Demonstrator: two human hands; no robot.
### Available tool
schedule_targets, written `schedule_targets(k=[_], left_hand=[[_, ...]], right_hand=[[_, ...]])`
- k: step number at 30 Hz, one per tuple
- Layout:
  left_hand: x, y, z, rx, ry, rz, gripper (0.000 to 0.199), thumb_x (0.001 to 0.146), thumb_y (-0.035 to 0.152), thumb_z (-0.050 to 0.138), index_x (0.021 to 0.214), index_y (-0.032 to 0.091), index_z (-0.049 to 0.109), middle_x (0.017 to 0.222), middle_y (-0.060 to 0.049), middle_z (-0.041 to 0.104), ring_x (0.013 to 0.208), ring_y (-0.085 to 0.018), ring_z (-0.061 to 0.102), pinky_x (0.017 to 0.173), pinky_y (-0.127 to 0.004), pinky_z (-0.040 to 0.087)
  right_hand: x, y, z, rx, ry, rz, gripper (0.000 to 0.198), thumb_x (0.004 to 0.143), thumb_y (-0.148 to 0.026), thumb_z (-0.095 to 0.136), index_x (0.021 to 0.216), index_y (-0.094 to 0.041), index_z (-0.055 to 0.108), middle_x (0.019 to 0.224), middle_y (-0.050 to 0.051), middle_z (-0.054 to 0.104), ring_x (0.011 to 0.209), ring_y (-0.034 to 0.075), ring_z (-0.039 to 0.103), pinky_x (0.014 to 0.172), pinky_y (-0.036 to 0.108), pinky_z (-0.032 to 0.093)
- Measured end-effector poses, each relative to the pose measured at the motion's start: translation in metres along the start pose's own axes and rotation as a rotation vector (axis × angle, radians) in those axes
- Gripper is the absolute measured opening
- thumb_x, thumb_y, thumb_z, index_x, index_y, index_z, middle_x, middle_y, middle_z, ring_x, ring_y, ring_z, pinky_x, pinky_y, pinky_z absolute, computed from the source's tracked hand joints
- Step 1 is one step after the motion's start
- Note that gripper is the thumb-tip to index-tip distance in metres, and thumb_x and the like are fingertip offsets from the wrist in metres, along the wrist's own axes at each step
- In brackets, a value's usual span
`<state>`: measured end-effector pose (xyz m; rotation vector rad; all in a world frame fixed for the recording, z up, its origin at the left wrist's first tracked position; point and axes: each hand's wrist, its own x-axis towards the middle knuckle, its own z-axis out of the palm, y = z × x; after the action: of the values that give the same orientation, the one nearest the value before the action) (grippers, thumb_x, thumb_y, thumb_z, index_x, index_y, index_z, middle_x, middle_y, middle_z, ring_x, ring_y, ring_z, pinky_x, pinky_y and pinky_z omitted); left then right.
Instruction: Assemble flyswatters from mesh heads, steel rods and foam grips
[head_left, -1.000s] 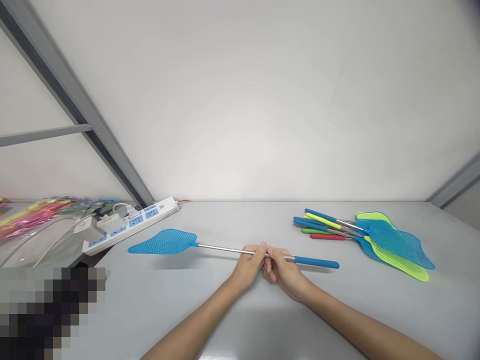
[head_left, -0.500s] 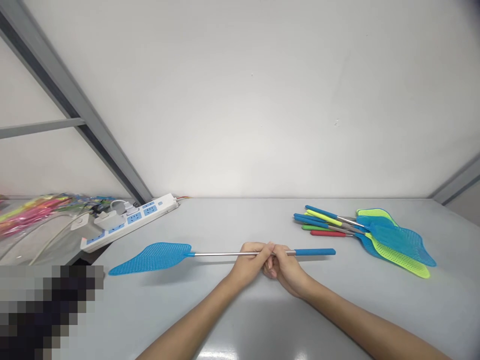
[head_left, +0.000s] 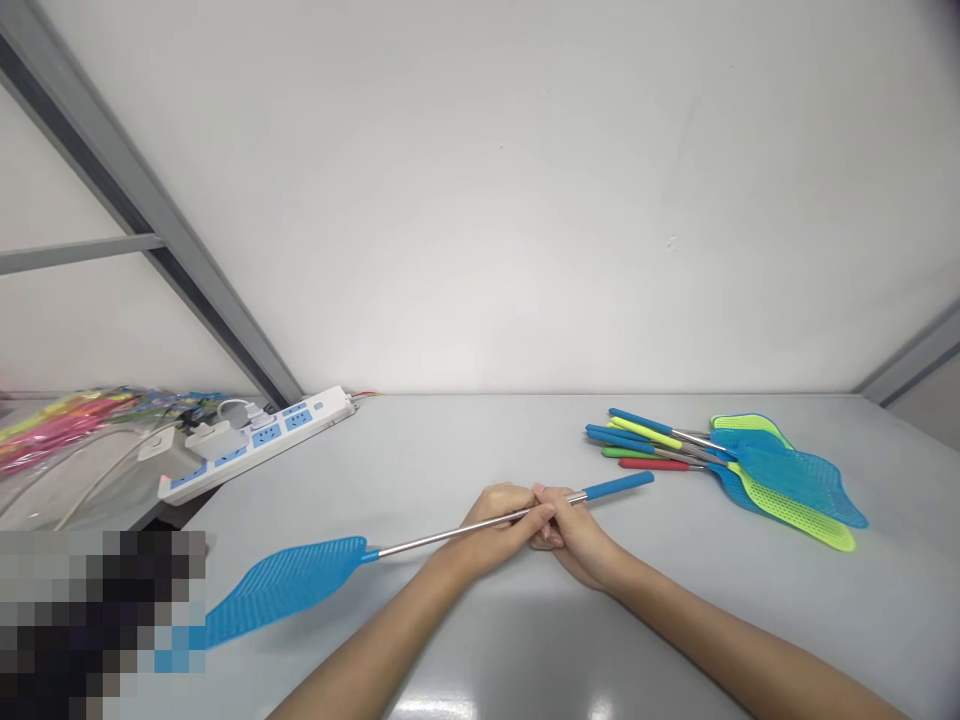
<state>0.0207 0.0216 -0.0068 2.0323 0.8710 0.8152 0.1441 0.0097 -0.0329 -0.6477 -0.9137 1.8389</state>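
A blue fly swatter with a thin metal shaft and a blue grip lies across both my hands, tilted so its head is low at the left and its grip points up to the right. My left hand is closed round the shaft, thumb along it. Against it, my right hand grips the shaft just left of the blue grip. The fingers of the two hands touch and partly hide one another. A pixelated patch covers the tip of the swatter's head.
A pile of fly swatters in blue, yellow-green, green and red lies at the right. On the left are a white power strip with plugs and clear bags of colourful items. A white wall rises behind the grey table.
The fly swatter has tilted: its head has swung down and toward me at the left, while its grip has risen slightly. Both hands still hold the shaft.
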Motion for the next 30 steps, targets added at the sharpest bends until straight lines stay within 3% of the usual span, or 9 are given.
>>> schedule_targets(k=[4,13,22,26,30], left_hand=[[0.0,0.002,-0.002,0.172,-0.033,0.096,0.034,0.084,0.03,0.032,0.066,0.019,0.059,0.064,-0.002,0.061,0.059,-0.012,0.049,0.066,-0.023,0.034],[-0.002,-0.002,-0.001,0.218,-0.041,0.158,0.038,0.086,0.024,0.024,0.077,0.02,0.061,0.072,0.0,0.064,0.064,-0.011,0.054,0.067,-0.024,0.034],[-0.001,-0.002,0.002,0.193,-0.025,0.101,0.037,0.087,0.025,0.026,0.087,0.023,0.063,0.076,0.001,0.065,0.065,-0.01,0.054,0.069,-0.023,0.037],[-0.001,0.001,0.005,0.051,0.035,-0.021,0.04,0.085,0.03,0.028,0.07,0.018,0.063,0.067,0.0,0.063,0.06,-0.01,0.052,0.062,-0.021,0.037],[0.0,0.005,0.009,-0.106,0.097,-0.197,0.049,0.083,0.036,0.03,0.042,0.016,0.046,0.039,0.003,0.044,0.041,-0.008,0.039,0.049,-0.02,0.033]], right_hand=[[0.002,-0.005,-0.003,0.055,-0.025,0.058,0.042,0.076,-0.034,0.046,0.041,-0.016,0.031,0.037,-0.007,0.022,0.038,0.005,0.016,0.044,0.024,0.012],[0.003,-0.011,-0.005,0.046,-0.1,0.098,0.033,0.074,-0.021,0.044,0.044,-0.017,0.029,0.043,-0.006,0.026,0.044,0.006,0.023,0.047,0.024,0.016],[0.006,-0.026,-0.019,-0.056,-0.223,0.213,0.031,0.073,-0.017,0.043,0.044,-0.016,0.031,0.045,-0.006,0.024,0.045,0.007,0.023,0.048,0.025,0.014],[0.008,-0.027,-0.023,-0.089,-0.23,0.194,0.031,0.073,-0.017,0.044,0.044,-0.016,0.032,0.044,-0.005,0.027,0.044,0.007,0.024,0.048,0.026,0.014],[0.01,-0.027,-0.024,-0.107,-0.196,0.151,0.036,0.076,-0.022,0.044,0.042,-0.016,0.032,0.042,-0.005,0.026,0.042,0.007,0.024,0.047,0.026,0.014]])
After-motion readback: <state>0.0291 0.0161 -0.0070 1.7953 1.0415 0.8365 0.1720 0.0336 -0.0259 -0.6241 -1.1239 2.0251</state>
